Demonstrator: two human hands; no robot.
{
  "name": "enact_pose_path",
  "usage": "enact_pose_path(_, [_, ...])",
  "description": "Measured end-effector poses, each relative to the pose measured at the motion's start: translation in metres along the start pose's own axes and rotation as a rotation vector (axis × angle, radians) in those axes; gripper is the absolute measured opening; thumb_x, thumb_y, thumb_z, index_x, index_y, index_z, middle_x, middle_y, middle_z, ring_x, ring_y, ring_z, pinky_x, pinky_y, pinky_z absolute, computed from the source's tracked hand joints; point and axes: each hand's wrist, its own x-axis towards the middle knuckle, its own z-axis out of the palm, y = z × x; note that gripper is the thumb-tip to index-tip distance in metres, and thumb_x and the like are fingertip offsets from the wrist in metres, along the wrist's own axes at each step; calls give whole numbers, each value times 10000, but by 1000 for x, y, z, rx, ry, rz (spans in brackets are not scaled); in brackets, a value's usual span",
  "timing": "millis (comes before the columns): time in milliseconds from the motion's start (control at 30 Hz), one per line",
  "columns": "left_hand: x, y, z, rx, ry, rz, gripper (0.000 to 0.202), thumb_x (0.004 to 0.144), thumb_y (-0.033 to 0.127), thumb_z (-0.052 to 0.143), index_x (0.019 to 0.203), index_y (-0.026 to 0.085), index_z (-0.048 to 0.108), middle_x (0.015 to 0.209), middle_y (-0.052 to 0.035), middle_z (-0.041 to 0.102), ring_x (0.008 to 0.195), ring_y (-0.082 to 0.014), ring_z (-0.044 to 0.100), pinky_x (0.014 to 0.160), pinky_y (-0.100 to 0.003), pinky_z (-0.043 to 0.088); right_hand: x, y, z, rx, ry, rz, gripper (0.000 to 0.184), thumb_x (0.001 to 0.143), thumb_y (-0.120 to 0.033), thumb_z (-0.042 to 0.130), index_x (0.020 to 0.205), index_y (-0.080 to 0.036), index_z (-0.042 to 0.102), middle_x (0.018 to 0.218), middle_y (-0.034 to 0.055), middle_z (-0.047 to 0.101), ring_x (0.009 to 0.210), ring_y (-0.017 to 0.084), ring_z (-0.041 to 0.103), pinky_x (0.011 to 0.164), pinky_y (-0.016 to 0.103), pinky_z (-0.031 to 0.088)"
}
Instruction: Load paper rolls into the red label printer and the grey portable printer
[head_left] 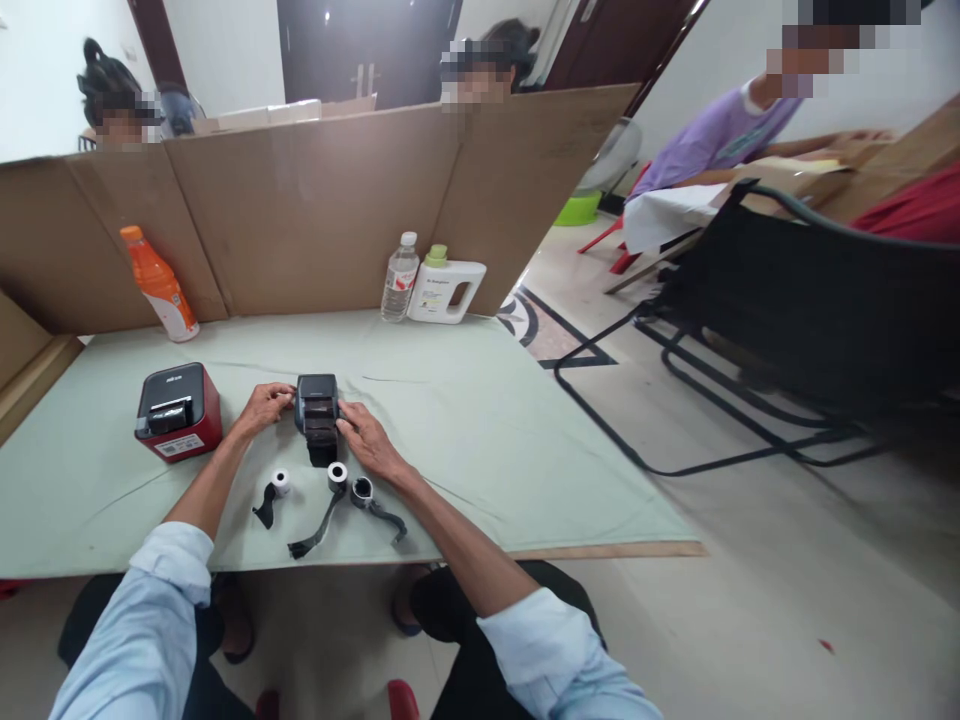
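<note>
A small black label printer [317, 391] sits on the cloth between my hands, a dark strip hanging from its near end. My left hand [264, 408] has its fingers curled against the printer's left side. On the opposite side, my right hand [367, 437] grips the edge with thumb and fingers. Closer to me lie three small rolls: a white roll [281, 482] beside a short dark strip, a middle roll [337, 474] trailing a long dark strip, and a dark-rimmed roll [362, 490] with a curled tail. Left of my hands stands a red and black box-shaped printer [178, 412].
An orange drink bottle [159, 285], a clear water bottle [400, 278] and a white jug [446, 287] stand along the cardboard partition [315, 215]. A black folding chair [810, 310] is right of the table [525, 450]. Other people sit beyond the partition and at right.
</note>
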Motion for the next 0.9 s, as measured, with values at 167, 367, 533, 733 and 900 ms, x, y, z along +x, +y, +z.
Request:
enact_pose_path(167, [14,6,9,-91,6,-88,555,751,127,657,1303,139,713,1275,-134,732,584,-91,617,391,-158,347,0,-1,1,-25,-12,38,513,979,-297,540,1483,-214,574,1291,127,636,972,220,634,1010,431,523])
enact_pose_path(367, [14,9,10,-118,-24,-107,636,780,108,645,1409,193,666,1312,-110,726,554,-65,570,377,-141,299,1,-5,3,5,39,52,517,933,-259,585,1449,-246,606,1279,102,646,844,182,620,918,390,550])
enact_pose_path(533, [11,8,9,-122,23,-107,640,754,80,636,1385,173,680,1321,-127,714,544,-62,576,376,-145,349,1,-8,2,18,34,37,494,924,-234,583,1415,-239,634,1214,86,665,839,178,623,914,378,542])
enact_pose_path(733, [4,2,6,-113,60,-125,658,772,55,637,1414,194,662,1334,-114,699,564,-51,585,391,-132,395,-1,-14,1,38,-4,52,485,938,-231,561,1419,-241,624,1224,83,653,878,177,638,895,356,538])
enact_pose_path(900, [4,0,6,-178,42,-138,667,770,46,663,1417,209,659,1421,-112,659,557,-35,576,374,-116,384,-2,-14,3,-16,4,56,520,921,-225,585,1440,-235,603,1202,83,649,869,183,623,875,355,543])
